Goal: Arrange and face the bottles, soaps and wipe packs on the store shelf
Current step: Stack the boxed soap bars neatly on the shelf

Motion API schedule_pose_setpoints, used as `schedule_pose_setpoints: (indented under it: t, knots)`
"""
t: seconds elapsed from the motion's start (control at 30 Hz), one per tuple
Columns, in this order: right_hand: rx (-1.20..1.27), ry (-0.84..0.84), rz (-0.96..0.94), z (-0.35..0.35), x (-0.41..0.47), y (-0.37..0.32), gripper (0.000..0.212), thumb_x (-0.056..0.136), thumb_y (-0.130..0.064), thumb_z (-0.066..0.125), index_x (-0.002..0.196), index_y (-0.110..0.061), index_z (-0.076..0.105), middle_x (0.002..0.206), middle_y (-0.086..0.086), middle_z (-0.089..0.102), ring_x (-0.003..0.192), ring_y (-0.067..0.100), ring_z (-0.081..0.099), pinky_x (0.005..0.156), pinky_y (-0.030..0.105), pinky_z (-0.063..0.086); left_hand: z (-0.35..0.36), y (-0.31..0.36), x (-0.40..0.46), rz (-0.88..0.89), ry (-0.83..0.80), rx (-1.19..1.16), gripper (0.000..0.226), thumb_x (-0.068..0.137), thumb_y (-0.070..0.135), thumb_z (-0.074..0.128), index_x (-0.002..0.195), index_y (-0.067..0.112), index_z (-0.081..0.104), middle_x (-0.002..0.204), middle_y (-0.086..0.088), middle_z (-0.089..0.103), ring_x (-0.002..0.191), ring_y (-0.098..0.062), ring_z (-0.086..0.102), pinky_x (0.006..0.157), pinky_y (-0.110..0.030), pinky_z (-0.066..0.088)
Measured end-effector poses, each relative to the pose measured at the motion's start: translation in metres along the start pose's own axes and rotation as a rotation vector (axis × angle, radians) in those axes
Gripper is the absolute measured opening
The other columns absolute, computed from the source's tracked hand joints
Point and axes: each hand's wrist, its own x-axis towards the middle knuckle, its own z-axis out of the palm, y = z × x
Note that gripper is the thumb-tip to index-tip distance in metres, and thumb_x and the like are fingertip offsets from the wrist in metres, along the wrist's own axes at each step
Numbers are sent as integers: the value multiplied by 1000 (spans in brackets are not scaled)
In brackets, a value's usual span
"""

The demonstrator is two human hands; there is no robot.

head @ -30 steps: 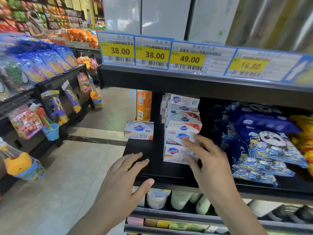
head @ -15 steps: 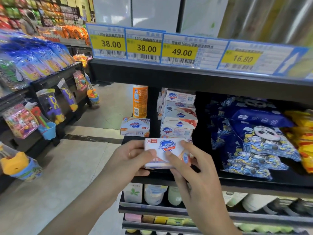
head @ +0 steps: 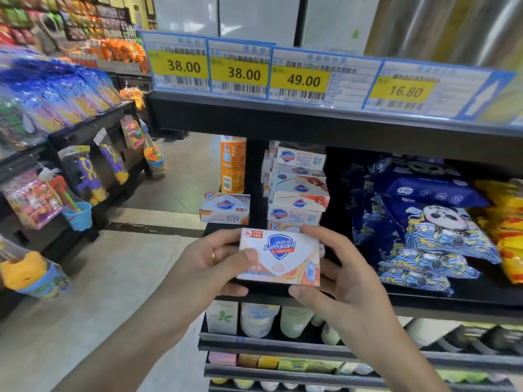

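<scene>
Glossy rectangular soap box [head: 280, 257] in left hand [head: 203, 275] and right hand [head: 346, 290] pinching grip

Both hands [head: 203, 267] lifted 1 soap box [head: 280, 257] off the stack [head: 297, 190].

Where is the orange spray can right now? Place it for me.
In the head view the orange spray can stands upright at the shelf's left end, behind a lone soap box and left of the soap stack.
</scene>
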Motion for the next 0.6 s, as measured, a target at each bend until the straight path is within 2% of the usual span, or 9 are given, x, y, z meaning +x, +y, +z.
schedule_pose_setpoints:
  t: [0.07,0.17,0.27,0.33,0.4,0.5,0.6]
  knots:
    - [53,11,12,0,0,-1,71,79,9,80,128,-39,62,131,-5,68,111,27,69,94,53,58,-3,-1,-1,17,-21,-6,37,93,31,71,130,31,63,108,1,79,101,-14,75,76,-31,63]
    - [119,31,22,0,0,-2,68,74,-1,82,131,-32,62,132,-5,68,111,29,69,89,47,61,-14,-7,-2,81,-101,-11,65,78,50,81,138,41,56,124,8,74,114,-15,70,83,-33,62]
    - [161,37,63,-1,0,-4,71,74,-4,85,136,-26,59,131,-1,69,112,29,70,86,39,61,-23,-12,-5,222,-207,52,76,75,37,83,143,49,50,146,15,58,134,-14,57,95,-33,57]
    - [177,39,96,-2,1,-6,73,74,-3,87,137,-25,58,125,-1,73,112,28,70,89,38,60,-24,-13,-7,304,-220,125,83,78,24,86,146,49,45,150,15,54,141,-14,50,106,-37,49]
    - [205,44,125,-1,2,-10,70,74,-5,81,137,-25,58,122,-1,75,111,25,71,92,35,60,-23,-13,-9,373,-179,228,85,77,20,85,146,49,46,152,15,51,144,-13,46,110,-41,45]
    - [283,63,182,1,3,-12,68,75,-5,87,135,-24,62,122,1,75,110,25,72,89,34,61,-20,-13,-8,466,-93,343,79,77,18,82,143,49,51,155,17,46,147,-11,40,113,-46,43]
    - [349,104,249,3,3,-12,62,69,-26,86,129,-27,69,124,3,74,112,26,72,80,32,62,-16,-12,-7,486,-41,328,68,77,14,80,133,47,60,150,17,52,144,-13,44,111,-41,47]
